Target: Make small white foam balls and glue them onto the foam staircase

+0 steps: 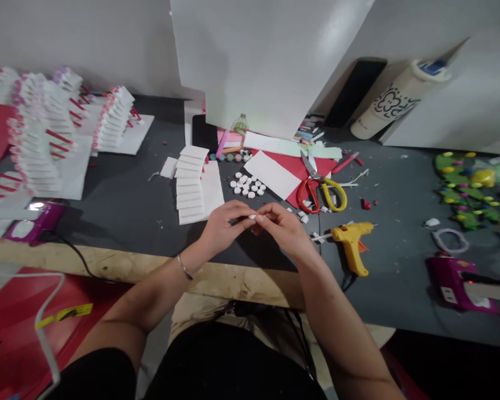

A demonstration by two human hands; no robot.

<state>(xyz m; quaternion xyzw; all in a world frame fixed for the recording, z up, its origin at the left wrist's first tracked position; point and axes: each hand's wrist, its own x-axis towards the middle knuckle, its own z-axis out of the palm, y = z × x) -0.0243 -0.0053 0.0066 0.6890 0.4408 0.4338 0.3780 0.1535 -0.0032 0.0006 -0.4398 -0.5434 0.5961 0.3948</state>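
Note:
My left hand [228, 226] and my right hand [282, 226] meet near the front edge of the dark table. Between their pinched fingertips is a small white piece [253, 217], partly covered by the fingers. Just beyond them lies a cluster of small white discs [246, 185]. To the left, a stepped row of white paper strips [190, 189] rests on a white sheet [213, 189]. A white card [272, 174] lies over red paper, beyond my right hand. Scissors [314, 180] with red and yellow handles are next to it.
A yellow glue gun [352, 244] lies right of my right hand. Folded white paper models [45, 133] fill the left side. A patterned bottle [394, 105] leans at the back right. Purple devices [35, 222] stand at both sides, the right one [458, 283] near green decorations [466, 189].

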